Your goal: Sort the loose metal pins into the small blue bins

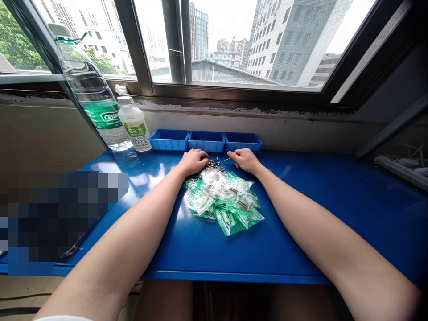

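Head view looks down my two bare arms to a shiny blue table (301, 232) by a window. My left hand (193, 161) is curled, knuckles up, resting on a little heap of small metal screws (214, 164) — thin, dull gold and pointy. My right hand (245, 159) is curled too, just beside the heap on the other side, and one finger seems to touch a loose screw. I cannot tell if either hand really has hold of a screw, since my fingers hide what is under them.

Just near my wrists lies a pile of small plastic bags (223, 203). They are see-through with green edges, crinkly and shiny, and some have little metal parts inside. They lie on top of each other in a messy fan.

Behind the screws stand three blue plastic trays (205, 141) in a row, touching side by side, square with low walls. I think I am at the sorting step — picking through the loose screws. A next move would call for a gentle pinch with my fingertips, because the screws are tiny and could roll.

To the left stand a big clear water bottle (90, 89) with a green label and a small white coconut water bottle (134, 127).
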`<state>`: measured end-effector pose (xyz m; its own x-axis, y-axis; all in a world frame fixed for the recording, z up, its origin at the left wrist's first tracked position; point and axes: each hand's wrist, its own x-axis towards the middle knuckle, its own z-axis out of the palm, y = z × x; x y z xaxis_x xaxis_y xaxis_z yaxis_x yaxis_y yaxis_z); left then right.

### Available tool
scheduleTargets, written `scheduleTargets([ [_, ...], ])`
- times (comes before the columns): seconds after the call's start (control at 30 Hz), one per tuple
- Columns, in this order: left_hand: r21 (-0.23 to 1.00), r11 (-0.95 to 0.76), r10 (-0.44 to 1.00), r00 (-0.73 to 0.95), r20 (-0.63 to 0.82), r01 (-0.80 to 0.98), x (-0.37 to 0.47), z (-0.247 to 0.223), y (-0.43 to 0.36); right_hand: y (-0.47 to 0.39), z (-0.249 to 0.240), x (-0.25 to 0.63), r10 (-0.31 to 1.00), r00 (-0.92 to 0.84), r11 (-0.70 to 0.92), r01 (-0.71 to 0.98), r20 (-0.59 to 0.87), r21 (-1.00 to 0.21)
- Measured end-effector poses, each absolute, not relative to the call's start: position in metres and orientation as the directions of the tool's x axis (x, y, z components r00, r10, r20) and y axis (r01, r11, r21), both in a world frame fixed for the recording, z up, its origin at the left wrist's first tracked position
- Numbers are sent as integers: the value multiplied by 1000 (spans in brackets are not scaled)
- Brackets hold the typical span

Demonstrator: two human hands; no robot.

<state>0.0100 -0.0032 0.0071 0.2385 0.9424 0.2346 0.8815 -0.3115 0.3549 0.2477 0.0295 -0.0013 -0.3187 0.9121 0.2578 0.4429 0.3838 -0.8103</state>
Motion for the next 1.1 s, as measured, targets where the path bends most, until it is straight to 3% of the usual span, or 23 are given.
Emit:
scheduleTargets([
  [0.4, 353, -326, 938, 252, 240, 877, 9, 7, -2, 38, 2, 251, 965, -118, 248, 118, 234, -961],
  [0.77, 354, -322, 939, 249, 237, 878, 9, 8, -3, 41, 6, 250, 993, -28, 114, 1, 114, -993],
  [1.1, 355, -326, 938, 254, 235, 876, 9, 7, -3, 45, 11, 262, 993, 116, 32, -291, -2, -956],
])
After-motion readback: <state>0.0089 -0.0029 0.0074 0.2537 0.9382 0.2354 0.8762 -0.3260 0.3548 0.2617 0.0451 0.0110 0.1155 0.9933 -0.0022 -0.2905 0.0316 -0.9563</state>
